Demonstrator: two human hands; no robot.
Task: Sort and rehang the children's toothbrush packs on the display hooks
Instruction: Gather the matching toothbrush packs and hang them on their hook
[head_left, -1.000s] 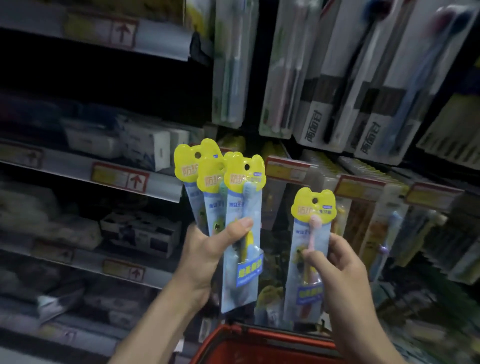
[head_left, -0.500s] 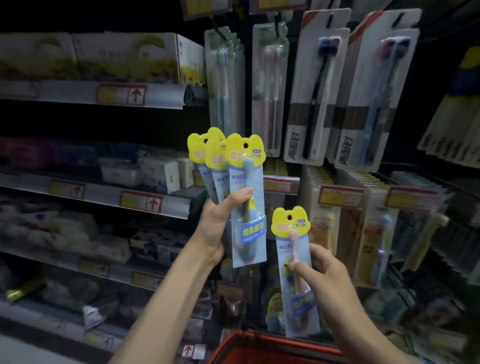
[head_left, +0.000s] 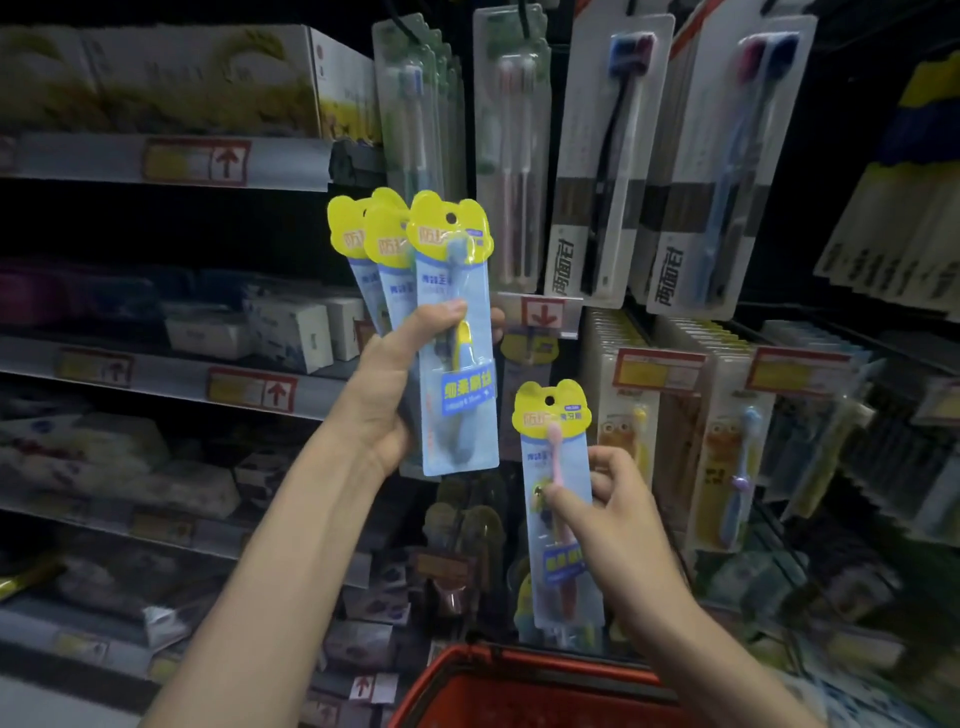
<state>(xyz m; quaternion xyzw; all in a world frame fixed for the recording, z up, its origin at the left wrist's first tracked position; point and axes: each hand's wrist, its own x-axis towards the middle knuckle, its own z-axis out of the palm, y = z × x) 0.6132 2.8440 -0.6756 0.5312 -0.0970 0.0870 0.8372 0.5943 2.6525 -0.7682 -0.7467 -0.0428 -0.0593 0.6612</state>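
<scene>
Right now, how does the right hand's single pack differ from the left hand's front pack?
The single pack shows a pink brush; the front pack shows a blue-headed one with yellow on its handle. The single pack is alone in the right hand; the front pack heads a fan of three in the left hand, held higher. Both have yellow headers with a hang hole.

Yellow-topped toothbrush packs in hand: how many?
4. Three fanned in the left hand: front pack, middle pack, rear pack. One pink-brush pack in the right hand. More may hide behind.
</scene>
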